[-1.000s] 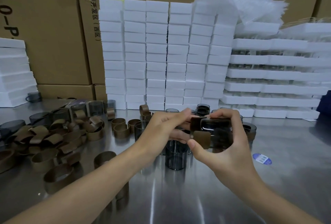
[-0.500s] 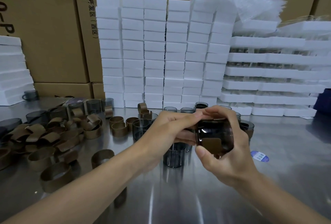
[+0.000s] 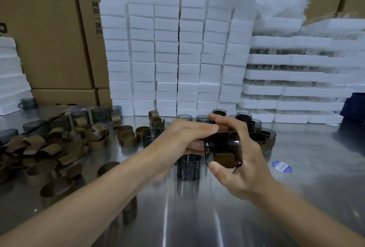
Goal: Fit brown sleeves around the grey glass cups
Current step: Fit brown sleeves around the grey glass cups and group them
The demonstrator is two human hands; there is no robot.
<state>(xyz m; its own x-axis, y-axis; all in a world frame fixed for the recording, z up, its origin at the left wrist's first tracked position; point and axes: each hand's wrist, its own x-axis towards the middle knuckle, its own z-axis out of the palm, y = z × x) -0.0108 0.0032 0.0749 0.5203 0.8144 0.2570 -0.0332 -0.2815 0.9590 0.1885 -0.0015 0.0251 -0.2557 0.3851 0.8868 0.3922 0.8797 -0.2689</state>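
Both hands are up over the steel table (image 3: 197,217), working one piece.
- Right hand (image 3: 246,163) wraps the grey cup (image 3: 223,146), which lies on its side in the air, mouth to the left.
- Left hand (image 3: 183,138) pinches the mouth end, thumb on top, fingers below.
- Since a second ago the cup has turned. The brown sleeve (image 3: 225,159) tab, then at the left edge, now sits low on the wall beside the right thumb.
- I read this sleeve as nearly seated.

Room:
- Foam wall (image 3: 167,53) closes the back.
- Loose sleeve heap (image 3: 59,148) crowds the left.
- Sleeved cups (image 3: 262,138) stand just behind the right hand.
- One bare cup (image 3: 188,169) stands directly under the hands, easy to knock.
- The near table and the right, past a sticker (image 3: 281,166), lie open.
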